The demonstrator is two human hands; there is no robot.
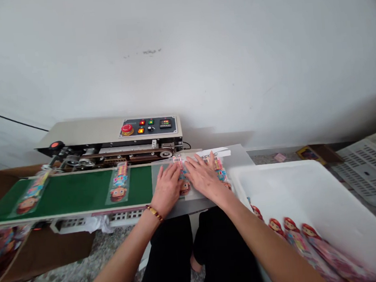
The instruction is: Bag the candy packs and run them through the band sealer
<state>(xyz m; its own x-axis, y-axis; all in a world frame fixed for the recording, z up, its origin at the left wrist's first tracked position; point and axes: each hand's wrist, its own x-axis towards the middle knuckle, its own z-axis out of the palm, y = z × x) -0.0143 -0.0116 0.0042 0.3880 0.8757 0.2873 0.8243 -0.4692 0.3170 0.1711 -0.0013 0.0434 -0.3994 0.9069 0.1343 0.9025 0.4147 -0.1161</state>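
Observation:
My left hand [167, 186] lies with outstretched fingers along the left side of a clear plastic packet [185, 187] printed with a cartoon figure. Over the same packet's right side rests my right hand [205, 174], palm down and fingers spread. Further packets [222, 174] show beyond its fingers, partly covered by it. All of these lie on a grey plate [243, 156] at the right end of a green conveyor belt [84, 192]. Two similar packets ride apart on the belt, a nearer packet [118, 192] and a packet at the far left [30, 201].
A band sealing machine [89, 131] with lit buttons and a red stop knob [127, 129] stands behind the belt. On the right, a white tub [284, 172] holds several packets. A cardboard box [63, 250] sits below left, a white crate [369, 170] far right.

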